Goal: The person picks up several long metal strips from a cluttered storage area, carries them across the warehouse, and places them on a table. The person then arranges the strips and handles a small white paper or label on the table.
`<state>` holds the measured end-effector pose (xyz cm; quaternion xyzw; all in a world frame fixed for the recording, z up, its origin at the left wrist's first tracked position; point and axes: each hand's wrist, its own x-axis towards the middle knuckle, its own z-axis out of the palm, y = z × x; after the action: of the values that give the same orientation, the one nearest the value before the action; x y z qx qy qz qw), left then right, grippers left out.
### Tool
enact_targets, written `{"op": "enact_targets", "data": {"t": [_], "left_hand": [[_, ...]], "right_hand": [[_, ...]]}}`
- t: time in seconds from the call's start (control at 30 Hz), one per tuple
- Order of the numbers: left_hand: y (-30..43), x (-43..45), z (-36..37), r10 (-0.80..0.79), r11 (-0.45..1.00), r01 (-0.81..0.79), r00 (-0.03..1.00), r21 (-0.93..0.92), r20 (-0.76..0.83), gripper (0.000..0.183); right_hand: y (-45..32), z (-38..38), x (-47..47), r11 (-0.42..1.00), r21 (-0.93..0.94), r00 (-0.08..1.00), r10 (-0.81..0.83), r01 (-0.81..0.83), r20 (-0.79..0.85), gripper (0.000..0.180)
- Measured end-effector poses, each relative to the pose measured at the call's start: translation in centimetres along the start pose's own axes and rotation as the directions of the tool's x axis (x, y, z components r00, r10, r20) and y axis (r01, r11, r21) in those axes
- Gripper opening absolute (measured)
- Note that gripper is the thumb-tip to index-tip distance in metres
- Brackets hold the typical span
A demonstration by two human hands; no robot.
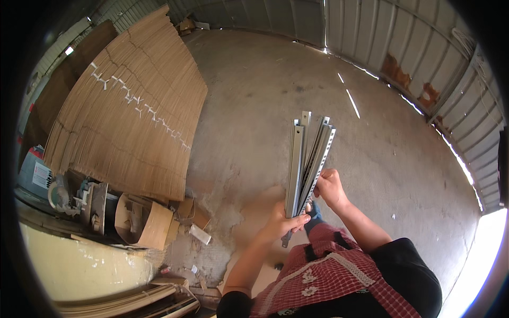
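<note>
Several metal drawer slides (295,171) stand fanned out in front of me, their upper ends apart and their lower parts bunched. My left hand (284,220) is closed around the bunch near its lower end, with the thumb across the front. One slide's end sticks out below that hand. My right hand (329,187), its fingers curled, is at the right side of the slides, partly behind the rightmost one; whether it grips a slide cannot be told. A red checked apron (318,274) covers my front.
Tall stacked flat cardboard (135,103), tied with white strips, stands at the left. Below it are an open cardboard box (153,226), a tape roll (53,196) and a yellowish curved surface (87,262). Flat cardboard (254,222) lies on the floor. Corrugated metal walls (358,35) enclose the space.
</note>
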<state>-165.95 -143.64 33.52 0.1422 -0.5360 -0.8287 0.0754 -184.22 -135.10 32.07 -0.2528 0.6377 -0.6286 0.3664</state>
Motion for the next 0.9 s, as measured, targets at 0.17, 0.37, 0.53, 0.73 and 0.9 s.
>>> {"op": "enact_targets", "data": {"t": [0.17,0.37,0.53,0.73,0.9], "left_hand": [[4.9,11.6,-8.1,0.100,0.980,-0.067,0.979,0.185,-0.177,0.016],[12.9,20.9,-18.3,0.013,0.895,0.169,0.916,0.412,-0.402,0.026],[15.7,26.8,-27.4,0.074,0.917,0.112,0.896,0.384,-0.437,0.023],[19.2,36.8,-41.4,-0.005,0.940,0.152,0.901,0.304,-0.434,0.022],[27.9,48.6,-51.6,-0.037,0.968,0.105,0.959,0.230,-0.282,0.028]], "right_hand": [[-5.1,-0.1,17.0,0.844,0.519,0.987,-0.158,0.137,-0.003,0.044],[-13.3,2.5,31.9,0.956,0.171,0.916,-0.278,0.236,0.289,0.029],[-14.1,7.2,44.8,0.978,0.180,0.921,-0.167,0.108,0.351,0.025],[-14.0,12.7,62.0,0.960,0.276,0.907,-0.159,0.049,0.390,0.017],[-18.7,15.6,76.8,0.974,0.213,0.934,-0.149,0.081,0.325,0.017]]}}
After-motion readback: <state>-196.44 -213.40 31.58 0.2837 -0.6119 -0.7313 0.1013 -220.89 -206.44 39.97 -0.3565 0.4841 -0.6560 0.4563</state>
